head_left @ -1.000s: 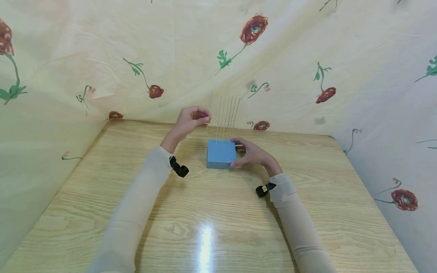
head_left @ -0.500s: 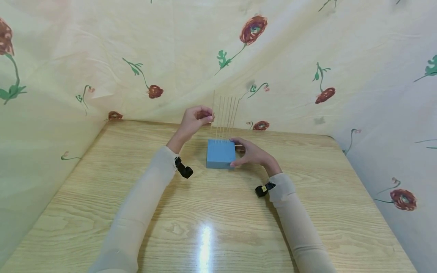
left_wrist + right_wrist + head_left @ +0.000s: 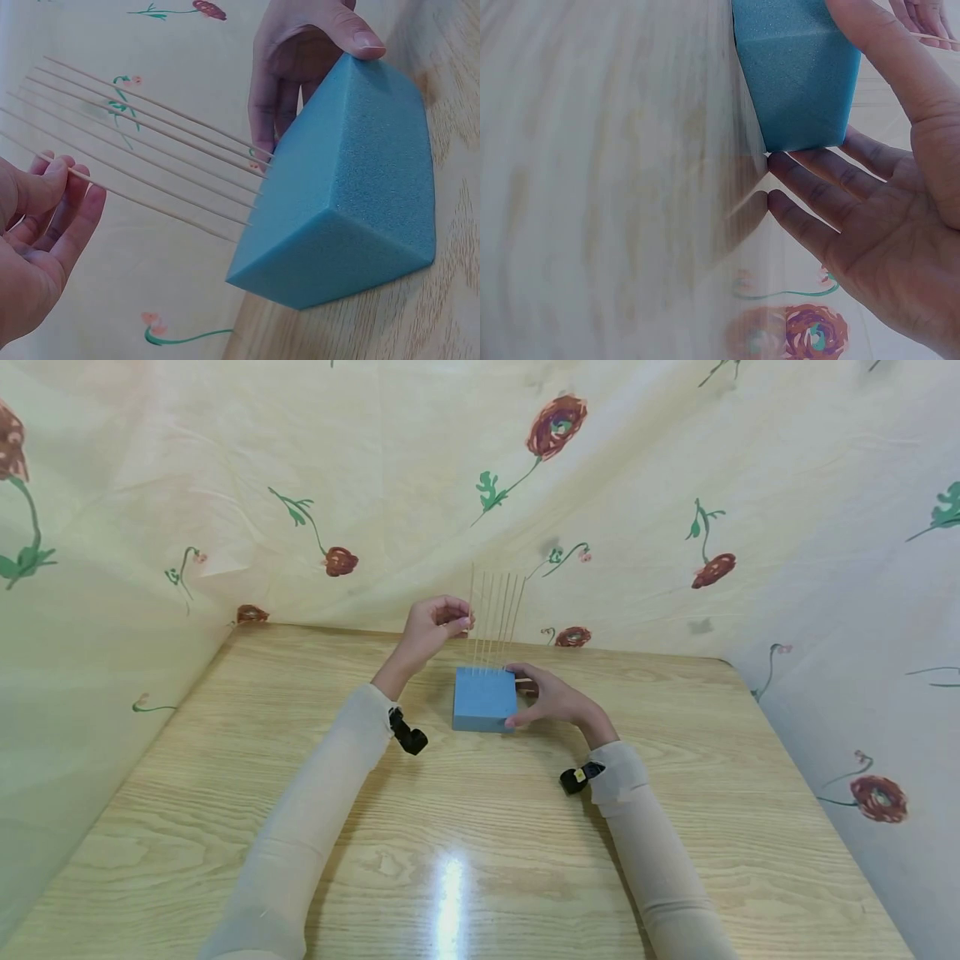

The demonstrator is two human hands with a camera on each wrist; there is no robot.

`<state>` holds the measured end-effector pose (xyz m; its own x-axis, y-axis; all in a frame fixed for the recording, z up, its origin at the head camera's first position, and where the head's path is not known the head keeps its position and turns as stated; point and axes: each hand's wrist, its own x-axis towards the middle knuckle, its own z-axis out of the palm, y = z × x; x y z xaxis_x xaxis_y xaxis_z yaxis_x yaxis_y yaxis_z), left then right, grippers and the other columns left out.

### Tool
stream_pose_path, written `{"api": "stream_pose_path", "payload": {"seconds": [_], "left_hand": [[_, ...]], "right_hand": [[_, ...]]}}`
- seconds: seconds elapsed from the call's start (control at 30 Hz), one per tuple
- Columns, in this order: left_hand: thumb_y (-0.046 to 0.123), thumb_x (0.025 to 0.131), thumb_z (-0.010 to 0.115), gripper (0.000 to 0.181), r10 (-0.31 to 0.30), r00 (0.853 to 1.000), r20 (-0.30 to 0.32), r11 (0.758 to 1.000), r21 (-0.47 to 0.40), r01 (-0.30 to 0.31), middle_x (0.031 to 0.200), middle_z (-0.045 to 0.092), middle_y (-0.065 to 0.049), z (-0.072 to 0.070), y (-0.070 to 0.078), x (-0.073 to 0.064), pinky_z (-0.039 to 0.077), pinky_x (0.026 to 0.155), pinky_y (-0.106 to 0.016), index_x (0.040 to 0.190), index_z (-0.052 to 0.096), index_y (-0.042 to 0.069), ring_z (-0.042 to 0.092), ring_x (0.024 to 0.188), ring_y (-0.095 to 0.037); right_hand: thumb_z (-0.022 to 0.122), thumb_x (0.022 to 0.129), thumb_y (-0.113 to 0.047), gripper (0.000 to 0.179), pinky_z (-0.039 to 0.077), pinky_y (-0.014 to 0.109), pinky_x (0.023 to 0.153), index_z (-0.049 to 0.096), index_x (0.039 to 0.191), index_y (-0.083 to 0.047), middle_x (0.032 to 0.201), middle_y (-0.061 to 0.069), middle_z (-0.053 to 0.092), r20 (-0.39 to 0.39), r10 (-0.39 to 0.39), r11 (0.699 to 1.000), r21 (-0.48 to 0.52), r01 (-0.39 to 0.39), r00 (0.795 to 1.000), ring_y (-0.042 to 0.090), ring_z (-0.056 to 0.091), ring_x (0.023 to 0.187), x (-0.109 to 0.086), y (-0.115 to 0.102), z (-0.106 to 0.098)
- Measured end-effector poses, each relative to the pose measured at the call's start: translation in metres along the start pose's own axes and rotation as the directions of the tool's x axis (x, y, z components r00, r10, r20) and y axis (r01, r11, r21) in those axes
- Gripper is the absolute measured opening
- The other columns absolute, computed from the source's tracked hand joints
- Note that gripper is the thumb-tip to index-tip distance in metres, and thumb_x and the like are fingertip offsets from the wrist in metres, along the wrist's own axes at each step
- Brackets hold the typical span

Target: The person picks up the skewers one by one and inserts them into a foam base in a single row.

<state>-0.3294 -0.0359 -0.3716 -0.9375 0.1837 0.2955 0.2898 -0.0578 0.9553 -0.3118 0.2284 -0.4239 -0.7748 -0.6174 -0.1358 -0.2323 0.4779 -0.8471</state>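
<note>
A blue foam block (image 3: 485, 699) sits on the table with a row of thin wooden skewers (image 3: 150, 103) standing up from its top near the back edge. My left hand (image 3: 435, 625) pinches another skewer (image 3: 150, 205) between thumb and fingertips, partway up its length. This skewer's lower end meets the top of the block at the left end of the row. My right hand (image 3: 558, 698) grips the block's right side, thumb (image 3: 889, 49) at the front and fingers behind it. In the right wrist view the fingertips lie along the block's edge, close to the tabletop.
The wood-grain table (image 3: 450, 810) reaches back to a floral-patterned sheet (image 3: 420, 485) hanging close behind the skewers. More of that sheet hangs at left and right. Each wrist wears a small black camera (image 3: 411, 740) on a strap.
My left hand has shifted right and slightly down with its skewer, whose lower end has come to the block at the row's left end. The right hand keeps its grip on the block.
</note>
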Motion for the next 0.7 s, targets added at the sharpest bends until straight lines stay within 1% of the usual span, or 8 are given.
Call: {"api": "stream_pose_path", "payload": {"seconds": [0.1,0.17,0.23,0.3,0.4,0.57,0.7], "left_hand": [[-0.002,0.096,0.066,0.014,-0.004,1.0,-0.003,1.0,0.004,0.004,0.092,0.07,-0.005,0.0003,-0.0001,-0.0007,0.063,0.087,-0.044,0.109,0.067,-0.009,0.068,0.082,-0.013],[-0.002,0.096,0.066,0.012,-0.002,1.0,-0.004,1.0,0.005,0.002,0.092,0.07,-0.003,0.0003,-0.0004,-0.0009,0.062,0.089,-0.048,0.107,0.068,-0.006,0.068,0.082,-0.013],[-0.002,0.096,0.066,0.01,0.002,1.0,-0.004,1.0,0.011,-0.002,0.091,0.07,-0.002,0.0004,-0.0002,-0.0013,0.063,0.088,-0.045,0.106,0.068,-0.005,0.068,0.082,-0.013],[-0.002,0.096,0.066,0.01,0.004,1.0,-0.004,1.0,0.011,-0.003,0.091,0.07,-0.003,0.0005,-0.0003,-0.0018,0.064,0.083,-0.037,0.106,0.068,-0.005,0.068,0.082,-0.012],[-0.002,0.097,0.065,0.013,0.004,1.0,-0.005,1.0,0.013,-0.004,0.092,0.07,-0.004,0.0009,-0.0001,-0.0027,0.063,0.077,-0.027,0.108,0.067,-0.008,0.068,0.081,-0.012],[-0.002,0.097,0.065,0.021,-0.002,1.0,-0.003,1.0,0.019,0.002,0.094,0.069,-0.008,0.0014,-0.0008,-0.0031,0.062,0.075,-0.023,0.113,0.064,-0.015,0.067,0.081,-0.011],[-0.001,0.097,0.065,0.023,-0.003,1.0,-0.003,1.0,0.019,0.003,0.095,0.069,-0.01,0.0016,-0.0009,-0.0032,0.062,0.075,-0.023,0.115,0.063,-0.016,0.067,0.081,-0.011]], "right_hand": [[0.088,0.08,-0.01,0.1,0.032,0.054,0.123,0.027,0.159,-0.004,0.162,0.017,0.033,0.0,-0.002,1.0,0.0,0.002,1.0,0.04,0.035,0.149,-0.0001,-0.0006,0.0003],[0.088,0.08,-0.01,0.101,0.032,0.054,0.123,0.027,0.16,-0.004,0.162,0.017,0.033,0.001,-0.002,1.0,-0.001,0.002,1.0,0.04,0.035,0.149,-0.0001,-0.0009,0.0005],[0.088,0.08,-0.011,0.101,0.032,0.054,0.123,0.027,0.16,-0.004,0.162,0.017,0.033,0.0,-0.003,1.0,0.0,0.003,1.0,0.04,0.035,0.149,-0.0002,-0.0009,0.0005],[0.088,0.08,-0.011,0.101,0.032,0.055,0.123,0.027,0.16,-0.004,0.162,0.017,0.033,0.0,-0.004,1.0,0.0,0.004,1.0,0.04,0.036,0.149,-0.0002,-0.0006,0.0004],[0.088,0.08,-0.01,0.101,0.032,0.054,0.123,0.027,0.16,-0.004,0.162,0.017,0.033,0.002,-0.007,1.0,0.006,0.007,1.0,0.04,0.035,0.149,-0.0001,0.0001,0.0004],[0.087,0.081,-0.009,0.1,0.03,0.054,0.124,0.026,0.16,-0.003,0.163,0.017,0.031,0.009,-0.015,1.0,0.021,0.015,1.0,0.041,0.033,0.15,-0.0006,0.0008,0.0],[0.087,0.081,-0.009,0.1,0.03,0.055,0.124,0.026,0.16,-0.003,0.163,0.017,0.031,0.006,-0.015,1.0,0.02,0.015,1.0,0.042,0.033,0.15,-0.0009,0.0004,-0.0002]]}}
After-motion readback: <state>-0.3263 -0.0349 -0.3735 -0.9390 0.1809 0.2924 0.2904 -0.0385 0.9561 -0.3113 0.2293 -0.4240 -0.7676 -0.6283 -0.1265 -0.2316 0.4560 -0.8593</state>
